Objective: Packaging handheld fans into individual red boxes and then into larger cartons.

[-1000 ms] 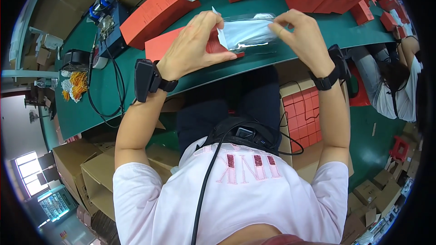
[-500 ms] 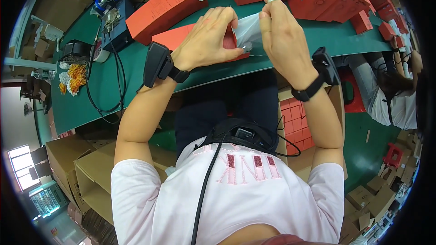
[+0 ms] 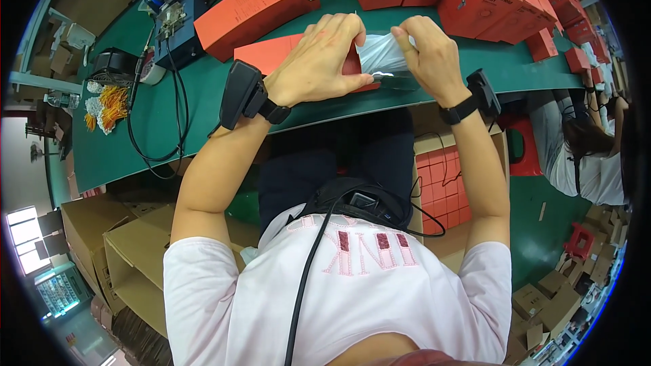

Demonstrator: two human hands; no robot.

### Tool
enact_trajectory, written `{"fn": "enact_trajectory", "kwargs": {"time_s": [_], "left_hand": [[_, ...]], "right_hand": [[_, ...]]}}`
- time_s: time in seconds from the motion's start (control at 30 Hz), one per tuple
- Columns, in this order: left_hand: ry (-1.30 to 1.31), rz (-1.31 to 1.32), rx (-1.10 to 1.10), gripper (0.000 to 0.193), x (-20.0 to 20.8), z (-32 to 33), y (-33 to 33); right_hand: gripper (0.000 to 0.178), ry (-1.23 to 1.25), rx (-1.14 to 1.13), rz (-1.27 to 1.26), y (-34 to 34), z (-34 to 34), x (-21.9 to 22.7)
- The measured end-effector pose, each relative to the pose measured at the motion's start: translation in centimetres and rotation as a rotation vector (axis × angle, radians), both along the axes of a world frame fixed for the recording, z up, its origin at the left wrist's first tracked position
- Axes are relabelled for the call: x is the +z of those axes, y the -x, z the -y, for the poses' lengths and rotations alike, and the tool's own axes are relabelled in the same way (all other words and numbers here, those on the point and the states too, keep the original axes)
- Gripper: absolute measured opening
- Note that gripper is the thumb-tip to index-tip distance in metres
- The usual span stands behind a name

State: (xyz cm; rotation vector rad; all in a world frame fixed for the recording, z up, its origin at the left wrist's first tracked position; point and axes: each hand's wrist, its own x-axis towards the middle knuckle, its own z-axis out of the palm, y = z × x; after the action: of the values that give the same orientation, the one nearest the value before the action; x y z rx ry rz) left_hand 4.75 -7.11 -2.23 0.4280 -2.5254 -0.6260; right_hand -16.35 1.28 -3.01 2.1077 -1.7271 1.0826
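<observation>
My left hand is wrapped round the open end of a red-orange cardboard box lying on the green table, thumb along the near edge. Out of that open end sticks a clear plastic bag with something whitish inside; its kind I cannot make out. The bag's outer end is pinched in the fingers of my right hand, just right of the box. Behind my left hand, a second red-orange box lies on its side with an end flap out.
Upright red-orange boxes stand in a row at the back right. On the left are a blue device with black cables and a pile of orange and white wires. A person sits at the far right.
My right hand has come down a little and turned, and more of the plastic bag shows between the hands. My left hand keeps its hold on the box.
</observation>
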Motion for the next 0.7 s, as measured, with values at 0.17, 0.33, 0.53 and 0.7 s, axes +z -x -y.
{"fn": "enact_trajectory", "kwargs": {"time_s": [0.17,0.33,0.53,0.7], "left_hand": [[-0.017,0.008,0.018,0.052,0.4,0.2,-0.3],[0.009,-0.030,0.032,0.053,0.2,-0.4,-0.6],[-0.004,-0.012,0.036,0.049,0.3,-0.8,-0.4],[-0.006,0.018,0.006,0.063,0.5,-1.0,-0.5]], "right_hand": [[0.021,0.048,-0.004,0.014,-0.7,1.9,2.3],[0.028,0.151,-0.198,0.260,1.4,1.7,1.9],[0.033,0.328,-0.176,0.327,1.0,-0.9,2.0],[0.028,0.528,-0.385,0.524,3.2,-2.5,6.3]]}}
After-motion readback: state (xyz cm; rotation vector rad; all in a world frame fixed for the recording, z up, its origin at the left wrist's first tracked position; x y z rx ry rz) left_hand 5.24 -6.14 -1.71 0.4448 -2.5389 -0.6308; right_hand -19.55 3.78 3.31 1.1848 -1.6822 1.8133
